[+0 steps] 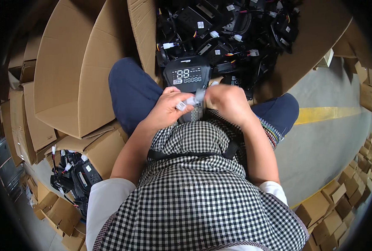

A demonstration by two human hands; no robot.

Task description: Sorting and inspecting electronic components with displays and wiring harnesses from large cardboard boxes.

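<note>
Over my lap, my left hand is closed on a white plastic connector, pinched between thumb and fingers. Close beside it on the right, my right hand is curled shut and smeared by motion; what its fingers hold is hidden. A whitish blurred piece sits between the two hands. Just beyond them a black display unit faces up, its panel marked with white digit shapes. Below the connector, part of a second display panel shows, mostly covered by my hands and apron.
In front of me a large cardboard box holds many black units with wires and white plugs. Folded cardboard stands at the left. More black units lie low on the left. Stacked cartons line the right beyond a yellow floor stripe.
</note>
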